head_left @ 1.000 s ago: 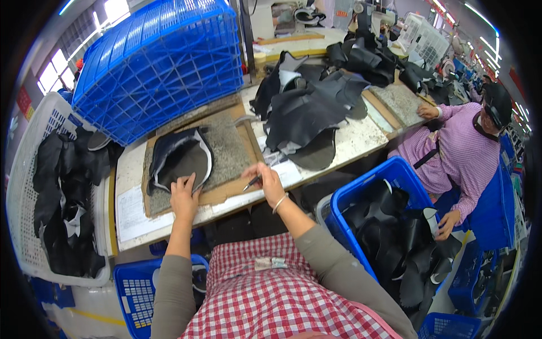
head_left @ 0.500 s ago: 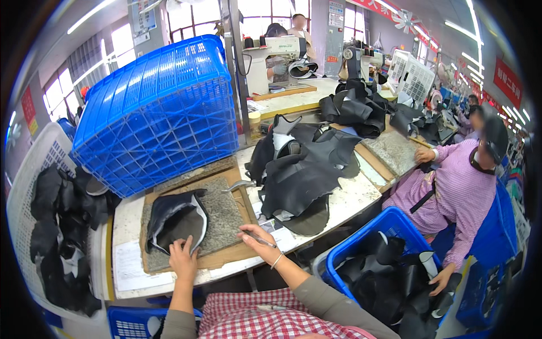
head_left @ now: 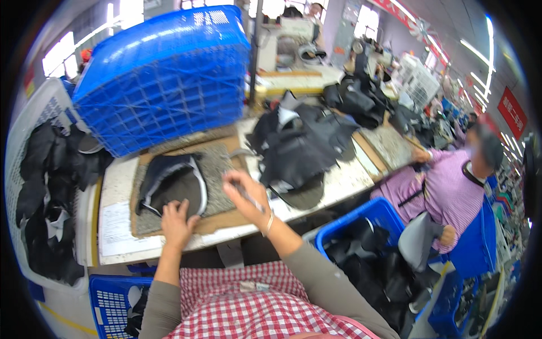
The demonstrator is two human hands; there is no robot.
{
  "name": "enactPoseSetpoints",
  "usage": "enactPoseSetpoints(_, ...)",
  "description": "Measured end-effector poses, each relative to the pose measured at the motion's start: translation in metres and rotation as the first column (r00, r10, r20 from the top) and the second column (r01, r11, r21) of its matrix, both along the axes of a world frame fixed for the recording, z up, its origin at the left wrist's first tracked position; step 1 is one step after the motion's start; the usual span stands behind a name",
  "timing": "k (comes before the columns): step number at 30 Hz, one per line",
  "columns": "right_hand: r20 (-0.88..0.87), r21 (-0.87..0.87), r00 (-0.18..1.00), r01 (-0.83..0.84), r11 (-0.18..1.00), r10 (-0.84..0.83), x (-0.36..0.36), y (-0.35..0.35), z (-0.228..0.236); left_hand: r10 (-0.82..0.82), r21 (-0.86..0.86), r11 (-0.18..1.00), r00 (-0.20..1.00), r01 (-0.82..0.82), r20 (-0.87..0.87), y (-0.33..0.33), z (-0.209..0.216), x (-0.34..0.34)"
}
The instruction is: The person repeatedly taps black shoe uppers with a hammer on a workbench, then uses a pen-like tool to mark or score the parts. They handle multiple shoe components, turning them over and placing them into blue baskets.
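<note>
A black shoe upper [head_left: 195, 186] with a dark grey lining and white edging lies on a rough grey board on the bench. My left hand [head_left: 179, 226] rests on its near edge, fingers spread over the lining and not closed round it. To the right, above the board's near side, my right hand [head_left: 244, 195] is closed on a slim, silvery pen-like tool [head_left: 253, 201]. The tool is blurred and its tip cannot be made out. A curved metal tool [head_left: 243, 152] lies beyond that hand, beside the heap of black uppers [head_left: 305, 144].
A big blue crate [head_left: 164, 85] stands tipped at the back left. At far left, a white basket [head_left: 17, 214] holds black pieces. Close on my right, a co-worker [head_left: 451, 186] sits by a blue crate [head_left: 333, 226] of black pieces. Paper [head_left: 116, 229] lies at the bench's left.
My right hand has lifted away from the board with the tool. My left hand stays on the upper. The co-worker's hand has raised a grey-and-black piece from the crate. The view has shifted.
</note>
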State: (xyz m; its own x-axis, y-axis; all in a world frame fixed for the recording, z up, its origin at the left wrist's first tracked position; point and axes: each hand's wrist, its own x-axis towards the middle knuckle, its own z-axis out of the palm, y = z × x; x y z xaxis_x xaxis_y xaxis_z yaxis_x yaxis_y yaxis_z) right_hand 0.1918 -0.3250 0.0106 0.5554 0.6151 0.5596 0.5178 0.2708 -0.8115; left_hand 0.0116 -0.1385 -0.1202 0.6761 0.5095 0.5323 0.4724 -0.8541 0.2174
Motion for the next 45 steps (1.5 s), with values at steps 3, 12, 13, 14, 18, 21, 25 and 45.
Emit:
enactPoseSetpoints(3,0.161,0.005,0.987,0.006,1.0,-0.007,-0.023,0.008,-0.054,-0.01,-0.088,0.996,1.0,0.012,0.023,0.001,0.008,0.0)
enactPoseSetpoints(12,-0.266,-0.154,0.963,-0.087,0.984,0.044,0.012,0.069,-0.124,-0.064,-0.108,0.991,0.989,0.078,0.134,0.045,-0.012,0.021)
enactPoseSetpoints(13,-0.267,-0.257,0.964,-0.085,0.963,0.014,0.019,0.076,-0.126,-0.068,-0.15,0.985,0.989,0.087,0.13,0.053,-0.013,0.024)
enactPoseSetpoints(14,-0.263,-0.264,0.964,-0.105,0.959,0.033,0.023,0.08,-0.128,-0.083,-0.126,0.987,0.989,0.098,0.123,0.061,-0.015,0.028)
enactPoseSetpoints(18,-0.381,-0.053,0.887,-0.302,0.952,0.26,0.02,0.104,-0.136,-0.1,-0.2,0.971,0.983,0.13,0.153,0.081,-0.013,0.042)
enactPoseSetpoints(21,-0.344,-0.132,0.916,-0.265,0.955,0.207,0.017,0.112,-0.138,-0.053,-0.221,0.972,0.993,0.075,0.104,0.083,-0.012,0.051)
enactPoseSetpoints(25,-0.312,-0.208,0.941,-0.203,0.957,0.132,0.017,0.117,-0.139,-0.021,-0.176,0.983,0.991,0.045,0.134,0.08,-0.013,0.053)
enactPoseSetpoints(45,0.021,-0.343,0.998,-0.046,0.938,0.056,0.021,0.124,-0.144,-0.02,-0.169,0.985,0.996,0.034,0.088,0.071,-0.008,0.051)
